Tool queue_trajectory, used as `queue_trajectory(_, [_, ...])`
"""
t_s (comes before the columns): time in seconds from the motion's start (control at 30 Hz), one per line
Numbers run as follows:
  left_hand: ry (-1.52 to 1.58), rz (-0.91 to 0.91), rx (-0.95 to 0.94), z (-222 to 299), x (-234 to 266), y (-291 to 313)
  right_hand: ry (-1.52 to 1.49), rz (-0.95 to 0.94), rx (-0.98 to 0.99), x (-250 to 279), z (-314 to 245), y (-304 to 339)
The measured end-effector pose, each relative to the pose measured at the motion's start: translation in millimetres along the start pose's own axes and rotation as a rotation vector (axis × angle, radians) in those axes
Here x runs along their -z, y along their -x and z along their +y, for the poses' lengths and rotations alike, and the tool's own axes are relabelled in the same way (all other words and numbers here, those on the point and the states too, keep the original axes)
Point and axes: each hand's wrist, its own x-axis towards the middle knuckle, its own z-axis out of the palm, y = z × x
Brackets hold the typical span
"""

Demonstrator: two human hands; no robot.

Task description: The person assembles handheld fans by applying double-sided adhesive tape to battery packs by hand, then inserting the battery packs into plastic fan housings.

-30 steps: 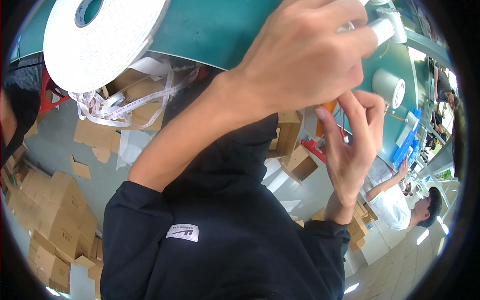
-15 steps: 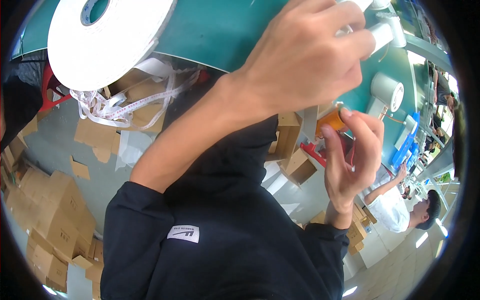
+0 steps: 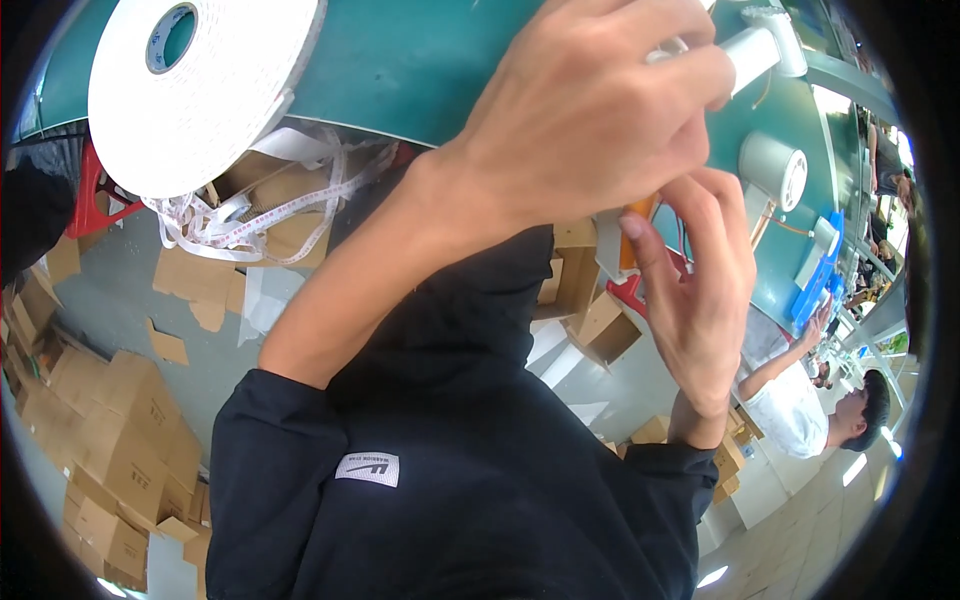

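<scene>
Across the upper middle reaches my left hand (image 3: 610,110), its fingers curled round a white plastic part (image 3: 668,50) that they mostly hide. Just below it, my right hand (image 3: 705,270) pinches an orange battery cell (image 3: 640,212) between thumb and fingers. A thin red wire shows by the palm, and the cell's upper end is hidden behind the left hand. Past the left fingertips lies a white plastic tube-shaped piece (image 3: 752,56); whether it touches them I cannot tell. Farther right on the green table (image 3: 400,70) is a white round-ended housing (image 3: 775,172) with copper-coloured wires.
A big white tape roll (image 3: 230,110) stands at the table's left edge. Tangled printed ribbon (image 3: 250,235) hangs below it. Cardboard boxes (image 3: 120,430) are stacked at lower left. A blue fixture (image 3: 818,275) is on the right, where a person in white (image 3: 785,410) reaches toward it.
My right hand has risen toward the left hand, bringing the orange battery cell partly behind it. My left hand has shifted slightly left, still round the white part.
</scene>
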Motion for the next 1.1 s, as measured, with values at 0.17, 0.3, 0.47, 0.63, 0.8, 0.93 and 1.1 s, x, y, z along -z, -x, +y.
queue_trajectory(0.17, [-0.010, 0.030, -0.009, -1.0, -0.4, 1.5, 0.027, 0.178, 0.101, -9.2, 1.6, 31.4])
queue_trajectory(0.3, [0.029, 0.027, -0.013, -0.1, -1.2, -0.8, -0.027, 0.407, 0.106, -11.1, 4.4, 48.4])
queue_trajectory(0.47, [-0.002, 0.049, -0.044, -1.3, -1.8, -1.4, -0.249, 0.424, 0.016, 5.8, -1.7, 35.7])
queue_trajectory(0.63, [0.028, 0.035, -0.021, -1.7, -2.1, 1.5, -0.179, 0.276, 0.056, -1.5, 3.6, 27.0])
queue_trajectory(0.8, [0.056, 0.027, 0.002, -2.9, -3.4, 2.8, -0.224, 0.255, -0.039, -7.6, 1.4, 19.5])
queue_trajectory(0.93, [0.062, 0.016, 0.003, -3.3, -2.0, 2.8, -0.134, 0.233, 0.039, -11.1, 1.6, 14.1])
queue_trajectory(1.1, [0.108, -0.013, 0.038, -1.2, -1.7, 1.6, -0.067, 0.154, -0.063, -8.5, 0.6, 15.2])
